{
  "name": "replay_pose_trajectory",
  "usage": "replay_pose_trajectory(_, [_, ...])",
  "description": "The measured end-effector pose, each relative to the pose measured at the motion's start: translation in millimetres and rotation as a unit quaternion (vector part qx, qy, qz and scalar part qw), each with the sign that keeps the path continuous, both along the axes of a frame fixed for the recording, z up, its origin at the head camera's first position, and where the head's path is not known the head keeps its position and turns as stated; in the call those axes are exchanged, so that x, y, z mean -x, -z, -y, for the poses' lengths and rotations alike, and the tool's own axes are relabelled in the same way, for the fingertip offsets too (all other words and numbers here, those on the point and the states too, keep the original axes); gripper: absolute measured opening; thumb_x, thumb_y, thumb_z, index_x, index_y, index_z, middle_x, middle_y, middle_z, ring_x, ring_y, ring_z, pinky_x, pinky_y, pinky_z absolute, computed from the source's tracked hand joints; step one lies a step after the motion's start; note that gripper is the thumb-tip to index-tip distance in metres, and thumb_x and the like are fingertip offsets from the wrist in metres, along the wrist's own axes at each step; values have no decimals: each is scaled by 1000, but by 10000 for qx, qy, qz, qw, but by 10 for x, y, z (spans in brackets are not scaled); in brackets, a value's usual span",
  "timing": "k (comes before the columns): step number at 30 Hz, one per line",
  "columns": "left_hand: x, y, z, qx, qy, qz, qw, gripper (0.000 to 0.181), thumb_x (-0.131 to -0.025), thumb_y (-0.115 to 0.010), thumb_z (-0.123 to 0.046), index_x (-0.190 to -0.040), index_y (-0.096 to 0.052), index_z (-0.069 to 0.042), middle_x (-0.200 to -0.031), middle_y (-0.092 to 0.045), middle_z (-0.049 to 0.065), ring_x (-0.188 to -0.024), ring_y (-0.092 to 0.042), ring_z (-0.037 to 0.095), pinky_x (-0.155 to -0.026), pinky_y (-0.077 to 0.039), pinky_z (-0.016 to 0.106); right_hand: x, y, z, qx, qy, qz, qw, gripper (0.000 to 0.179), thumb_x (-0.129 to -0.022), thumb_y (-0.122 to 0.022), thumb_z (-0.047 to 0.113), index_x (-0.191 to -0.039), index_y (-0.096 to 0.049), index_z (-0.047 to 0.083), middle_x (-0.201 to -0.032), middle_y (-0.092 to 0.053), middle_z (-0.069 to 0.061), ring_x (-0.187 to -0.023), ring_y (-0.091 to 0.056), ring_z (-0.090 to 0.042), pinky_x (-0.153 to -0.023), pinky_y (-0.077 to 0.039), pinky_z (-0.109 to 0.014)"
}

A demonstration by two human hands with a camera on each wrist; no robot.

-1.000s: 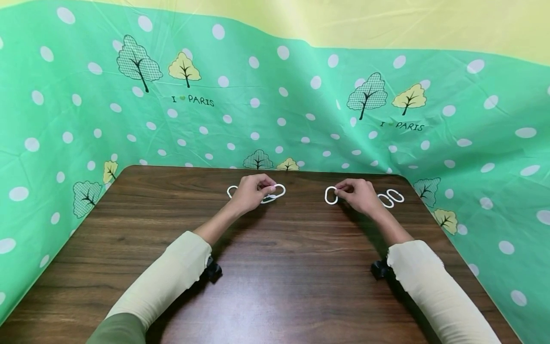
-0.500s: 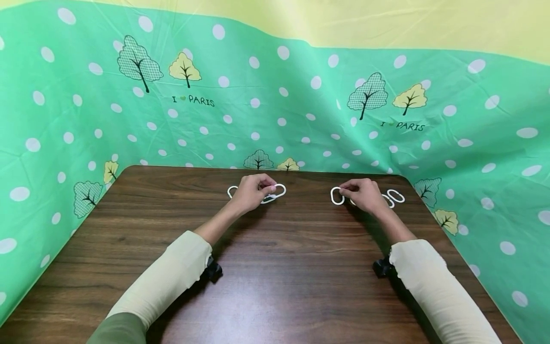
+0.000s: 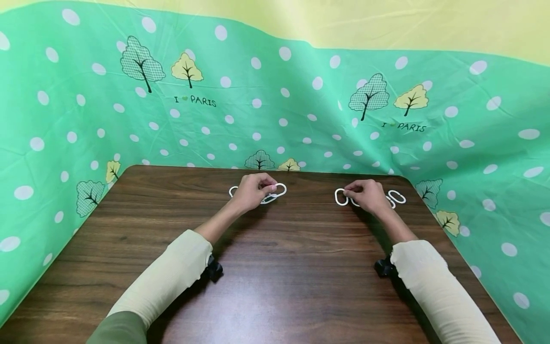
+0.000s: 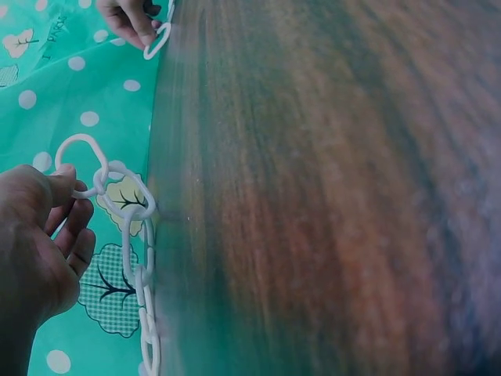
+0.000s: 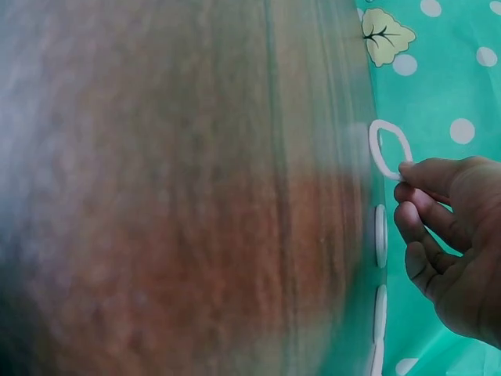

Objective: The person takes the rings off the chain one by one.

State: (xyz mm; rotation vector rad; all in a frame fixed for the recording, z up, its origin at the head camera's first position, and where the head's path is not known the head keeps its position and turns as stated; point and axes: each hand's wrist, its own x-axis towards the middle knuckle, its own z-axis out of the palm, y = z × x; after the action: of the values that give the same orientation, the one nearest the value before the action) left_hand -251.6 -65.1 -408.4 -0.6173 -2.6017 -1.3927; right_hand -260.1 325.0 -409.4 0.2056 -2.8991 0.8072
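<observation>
My left hand (image 3: 251, 193) pinches the white oval end link (image 4: 78, 138) of a plastic chain between thumb and fingers. From that link the chain (image 4: 127, 251) runs down through several joined links, shown most fully in the left wrist view; the head view has part of it behind the hand. Over to the right, my right hand (image 3: 368, 195) pinches a single white link (image 5: 374, 149) at one end, held raised above the tabletop. Beneath and beside this hand lie loose white links (image 5: 381, 235), partly covered by it in the head view.
The dark wood-grain table (image 3: 292, 258) reaches to a green polka-dot cloth (image 3: 275, 114) that hangs behind it and along both sides. Under each sleeve cuff a black wrist-mounted device (image 3: 213, 270) shows.
My right hand has shifted a little to the right with its link, now covering more of the loose links. The left hand keeps its place and its grip on the chain.
</observation>
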Motion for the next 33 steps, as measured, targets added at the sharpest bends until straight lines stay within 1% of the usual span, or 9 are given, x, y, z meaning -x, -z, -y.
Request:
replay_pose_trajectory(7, [-1, 3, -15, 19, 32, 20, 10000, 12, -106, -80, -14, -113, -84, -6, -103, -86, 8, -93, -77, 20, -79, -57, 26, -3, 22, -15, 14, 105, 35, 9999, 24, -107, -80, 24, -115, -86, 3, -109, -85, -20, -95, -76, -31, -72, -54, -31])
replay_pose_trajectory(17, [2, 8, -24, 11, 76, 20, 10000, 12, -107, -79, -15, -113, -84, -6, -102, -86, 8, -93, -77, 19, -79, -57, 26, 2, 2, 0, 53, 64, 124, 9999, 22, -107, -80, 23, -115, -86, 3, -108, -85, -19, -93, -74, -28, -71, -54, -30])
replay_pose_trajectory(26, [27, 9, -12, 74, 97, -60, 9999, 12, -107, -80, -15, -113, -85, -6, -102, -86, 7, -95, -77, 21, -79, -57, 27, -11, -48, 118, 35, -205, 57, 9998, 20, -106, -80, 21, -113, -86, 3, -106, -86, -18, -96, -77, -32, -75, -55, -33])
replay_pose_trajectory(33, [26, 15, -8, 75, 103, 12, 9999, 12, -107, -79, -15, -114, -84, -6, -103, -86, 8, -95, -77, 21, -80, -58, 27, -33, -96, 274, -14, -430, 146, 9990, 19, -107, -80, 23, -113, -87, 6, -105, -86, -16, -92, -76, -27, -74, -55, -31])
